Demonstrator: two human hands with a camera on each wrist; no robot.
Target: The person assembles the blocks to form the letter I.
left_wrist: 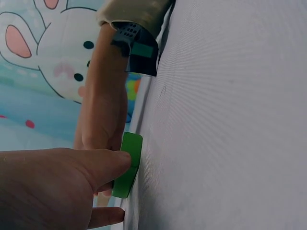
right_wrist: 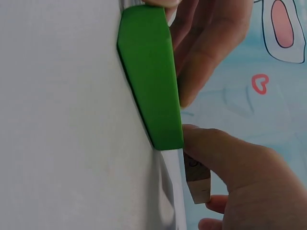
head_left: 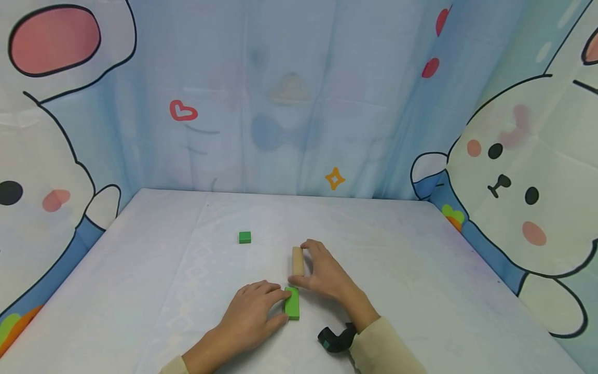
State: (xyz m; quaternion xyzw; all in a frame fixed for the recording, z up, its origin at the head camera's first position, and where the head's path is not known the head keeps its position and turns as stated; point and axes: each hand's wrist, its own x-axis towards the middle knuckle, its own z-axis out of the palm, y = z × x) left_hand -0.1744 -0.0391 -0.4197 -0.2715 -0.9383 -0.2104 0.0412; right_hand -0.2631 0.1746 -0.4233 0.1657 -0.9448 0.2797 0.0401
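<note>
A long green block (head_left: 292, 304) lies on the white tabletop, and my left hand (head_left: 249, 317) holds it with thumb and index finger at its left side. The left wrist view shows the thumb against this green block (left_wrist: 127, 165). Just beyond it is a plain wooden block (head_left: 298, 261). My right hand (head_left: 329, 275) pinches that one lengthwise, index finger at the far end and thumb at the near end. Dark printed marks show on the wooden block (right_wrist: 197, 177) in the right wrist view, where the right thumb covers part of it.
A small green block (head_left: 245, 237) sits farther back, left of the wooden one. By the right sleeve is a black curved wrist device (head_left: 337, 340). A curtain (head_left: 289, 93) printed with cartoon rabbits hangs behind the table.
</note>
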